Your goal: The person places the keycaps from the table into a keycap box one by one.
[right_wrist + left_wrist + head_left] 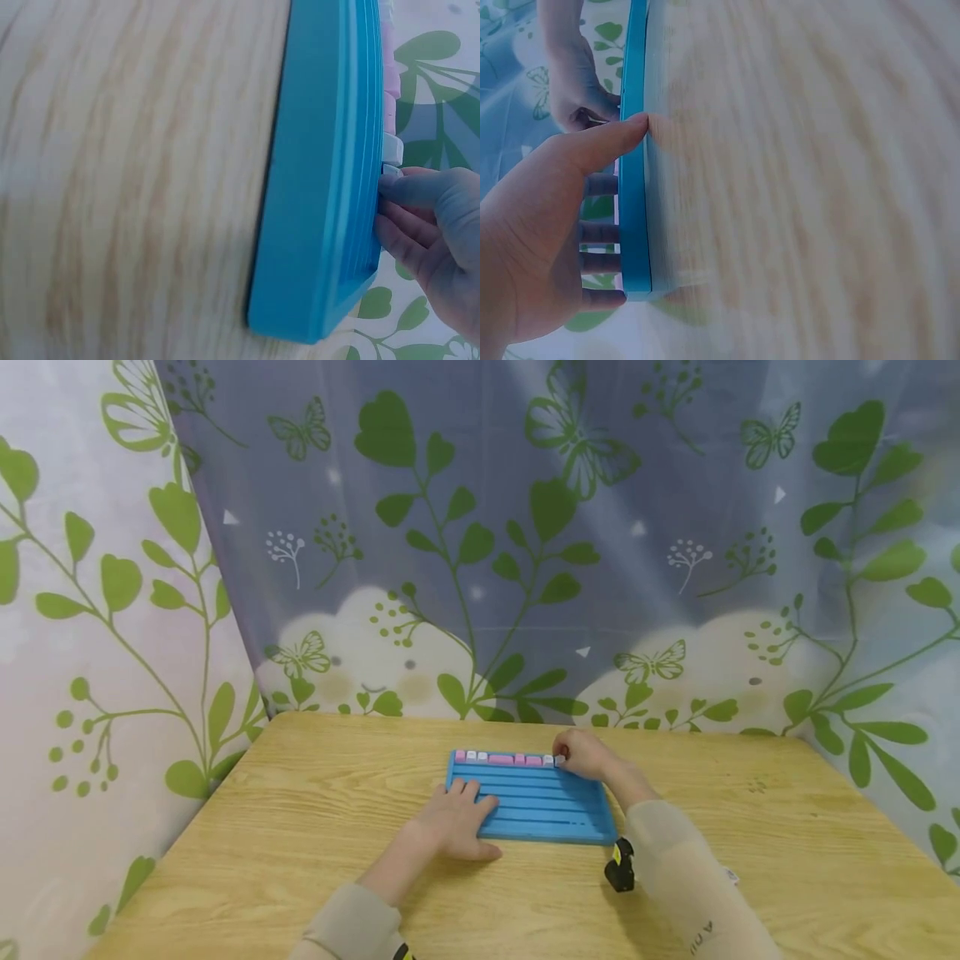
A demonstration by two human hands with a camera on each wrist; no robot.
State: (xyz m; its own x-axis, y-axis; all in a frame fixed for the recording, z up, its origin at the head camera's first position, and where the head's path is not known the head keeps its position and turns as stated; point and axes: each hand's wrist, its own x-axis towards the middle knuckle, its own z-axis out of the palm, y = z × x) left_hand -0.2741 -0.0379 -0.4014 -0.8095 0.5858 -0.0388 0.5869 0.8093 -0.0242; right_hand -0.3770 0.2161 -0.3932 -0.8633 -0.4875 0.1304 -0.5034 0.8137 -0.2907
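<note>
ok so you've got one blue tray [547,816], one wooden table [225,860], one left hand [454,822], one right hand [587,754], two sleeves [693,877], plus I count eight keycaps for you: four pink keycaps [501,760], four white keycaps [482,757], your pinched one included.

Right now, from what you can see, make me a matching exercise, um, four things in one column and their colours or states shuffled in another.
1. Slotted tray
2. Row of small pieces
3. Left hand
4. Right hand

A. Pinching a white piece
B. Pink and white
C. Spread at the tray's left side
D. Blue

Pairs: 1-D, 2-B, 3-C, 4-A
</note>
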